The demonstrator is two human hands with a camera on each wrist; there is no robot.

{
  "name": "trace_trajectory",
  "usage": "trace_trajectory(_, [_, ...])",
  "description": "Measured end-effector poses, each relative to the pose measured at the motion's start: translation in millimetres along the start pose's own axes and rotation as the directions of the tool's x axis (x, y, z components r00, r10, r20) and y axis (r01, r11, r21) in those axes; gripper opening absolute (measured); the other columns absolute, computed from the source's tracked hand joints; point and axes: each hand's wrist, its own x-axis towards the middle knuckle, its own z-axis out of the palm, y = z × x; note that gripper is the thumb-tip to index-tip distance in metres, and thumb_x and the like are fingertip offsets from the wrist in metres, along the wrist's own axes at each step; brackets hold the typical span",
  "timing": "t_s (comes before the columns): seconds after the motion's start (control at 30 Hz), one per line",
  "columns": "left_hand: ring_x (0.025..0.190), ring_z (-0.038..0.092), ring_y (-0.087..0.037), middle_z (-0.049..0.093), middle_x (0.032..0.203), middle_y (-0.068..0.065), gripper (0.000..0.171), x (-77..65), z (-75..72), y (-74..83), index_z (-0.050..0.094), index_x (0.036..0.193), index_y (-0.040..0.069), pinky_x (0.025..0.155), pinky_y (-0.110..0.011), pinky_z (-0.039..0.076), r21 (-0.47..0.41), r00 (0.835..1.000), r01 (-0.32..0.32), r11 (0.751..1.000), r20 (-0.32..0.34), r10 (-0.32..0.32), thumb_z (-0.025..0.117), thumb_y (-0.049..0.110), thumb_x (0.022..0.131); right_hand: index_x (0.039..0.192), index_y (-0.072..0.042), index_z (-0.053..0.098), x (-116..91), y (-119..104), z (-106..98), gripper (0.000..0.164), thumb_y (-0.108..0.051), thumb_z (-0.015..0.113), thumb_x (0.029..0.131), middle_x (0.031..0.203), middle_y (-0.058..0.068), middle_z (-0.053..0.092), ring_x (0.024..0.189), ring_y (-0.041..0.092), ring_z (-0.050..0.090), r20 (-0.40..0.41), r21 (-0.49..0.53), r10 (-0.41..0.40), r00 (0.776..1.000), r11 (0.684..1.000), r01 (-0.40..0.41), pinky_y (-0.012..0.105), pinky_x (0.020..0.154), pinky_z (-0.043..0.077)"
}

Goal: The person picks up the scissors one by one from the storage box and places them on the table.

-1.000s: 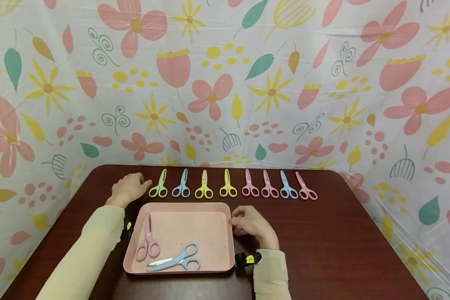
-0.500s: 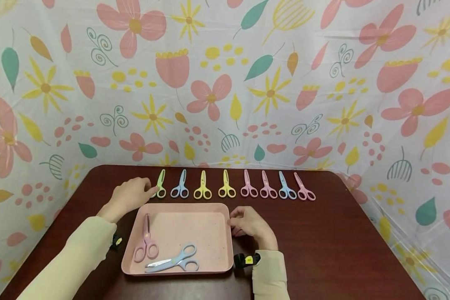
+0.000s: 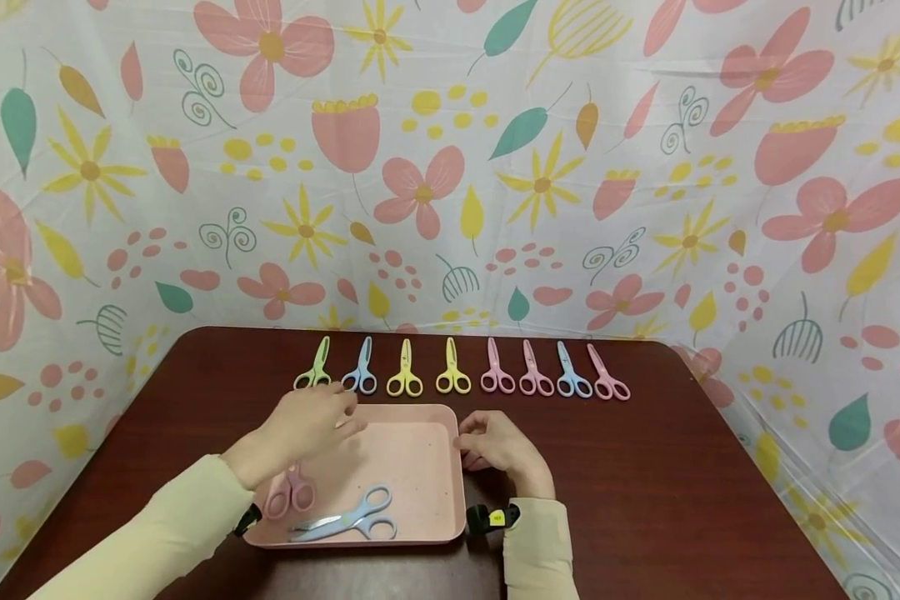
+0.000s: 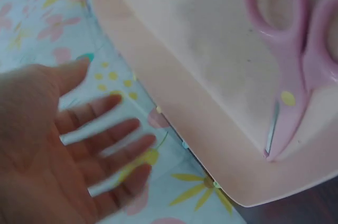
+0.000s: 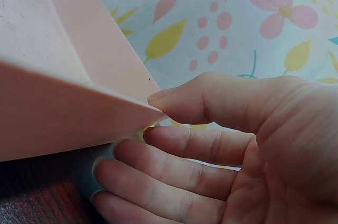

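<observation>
My left hand (image 3: pixel 303 429) hangs over the left part of a pink tray (image 3: pixel 444 475), holding nothing. In the left wrist view its fingers (image 4: pixel 113 139) are loosely spread. The right hand (image 3: pixel 498 442) pinches the tray's right rim; in the right wrist view the thumb lies at the tray corner and the fingers are below and outside the wall. Inside the tray lie blue scissors (image 3: pixel 348 518) and pink scissors (image 3: pixel 291 493), the latter partly hidden by my left hand. Closest behind that hand are green scissors (image 3: pixel 319 360), whose handles are partly covered.
Along the table's back edge runs a row of scissors: blue (image 3: pixel 363 367), two yellow, pink (image 3: pixel 497 367), another pink, blue (image 3: pixel 570 371) and pink (image 3: pixel 607 372). A flower-patterned cloth (image 3: pixel 450 167) hangs behind the dark table (image 3: pixel 645 492).
My left hand has gone from beside the green scissors rightward and toward me, over the tray. The green scissors stay in the row. The right hand keeps its place at the tray rim.
</observation>
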Motion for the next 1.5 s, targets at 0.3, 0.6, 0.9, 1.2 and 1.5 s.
trace_trajectory(0.3, [0.075,0.052,-0.009,0.054,0.084,0.008,0.011,0.2,15.0,19.3,0.063,0.085,0.019,0.067,-0.027,0.045,0.102,0.866,-0.497,0.862,0.001,0.500,0.074,0.020,0.082,0.101,0.002,0.063,0.2,-1.3,-1.6,0.018,-0.007,0.069,0.086,0.080,0.013,0.063,0.066,0.027,0.066,-0.001,0.000,0.010,1.000,1.000,-0.010,0.041,0.065,0.056])
trace_trajectory(0.6, [0.084,0.047,-0.007,0.051,0.090,0.013,0.027,-1.6,24.0,43.4,0.066,0.089,0.032,0.069,-0.024,0.037,0.132,0.705,-0.709,0.693,0.111,0.701,0.076,0.011,0.074,0.100,0.003,0.062,1.0,0.6,-0.2,0.018,-0.005,0.068,0.086,0.078,0.011,0.063,0.065,0.028,0.067,0.010,0.030,-0.003,1.000,1.000,0.003,0.042,0.064,0.056])
trace_trajectory(0.9, [0.080,0.046,-0.007,0.053,0.087,0.013,0.009,-2.0,30.6,49.3,0.065,0.076,0.036,0.065,-0.023,0.033,0.318,0.615,-0.774,0.548,0.170,0.770,0.069,0.030,0.081,0.101,0.003,0.061,-0.3,2.0,1.3,0.020,-0.005,0.069,0.085,0.074,0.009,0.065,0.063,0.026,0.066,0.014,0.042,0.004,1.000,0.999,-0.005,0.041,0.063,0.056])
trace_trajectory(1.2, [0.082,0.047,-0.004,0.054,0.085,0.018,0.004,0.6,38.2,48.9,0.062,0.083,0.037,0.066,-0.022,0.031,0.416,0.623,-0.751,0.513,0.190,0.758,0.061,0.040,0.086,0.103,0.004,0.061,0.2,2.1,1.2,0.022,-0.005,0.069,0.085,0.077,0.010,0.064,0.064,0.026,0.067,0.006,0.025,0.001,1.000,1.000,-0.001,0.041,0.063,0.056])
trace_trajectory(1.5, [0.084,0.046,-0.006,0.054,0.092,0.013,0.013,4.0,37.0,38.2,0.064,0.091,0.032,0.070,-0.024,0.035,0.382,0.700,-0.704,0.599,0.233,0.675,0.072,0.029,0.080,0.104,0.005,0.061,0.8,1.6,0.5,0.023,-0.005,0.069,0.085,0.076,0.009,0.064,0.064,0.027,0.067,-0.001,0.026,-0.002,1.000,1.000,0.003,0.042,0.064,0.056])
